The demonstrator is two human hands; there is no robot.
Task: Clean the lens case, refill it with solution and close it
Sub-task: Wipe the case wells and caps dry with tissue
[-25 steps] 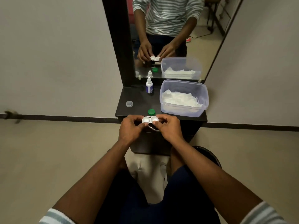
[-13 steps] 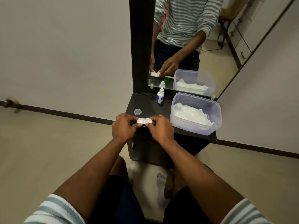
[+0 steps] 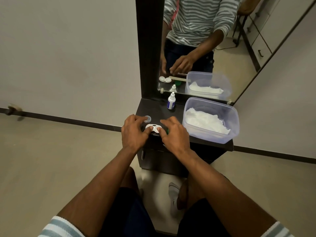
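Trouble from here would be a spill or a slide. My left hand [image 3: 134,132] and my right hand [image 3: 172,132] both rest over the lens case [image 3: 153,128], which lies flat on the dark table [image 3: 159,110] near its front edge, at 6 o'clock from the solution bottle [image 3: 171,103]. Each thumb tip presses on the case's near side, and my fingers are spread and relaxed over it, gripping nothing. If I push unevenly, I think the light case could skid off the table's front lip, since it sits so close to that edge. Both wells look uncapped, so any liquid left in them could tip out too. I cannot tell whether the wells are wet or dry.

One clear cap [image 3: 147,118] lies at 11 o'clock from the case, just beyond my left fingers; a green cap [image 3: 167,131] peeks out at 3 o'clock, mostly hidden under my right hand. The tub of tissues [image 3: 212,120] stands further off at 3 o'clock, clear of my hands.

Half a second ago I had the case pinched between both hands above the table's edge. Now it is set down, and my fingers have opened out.
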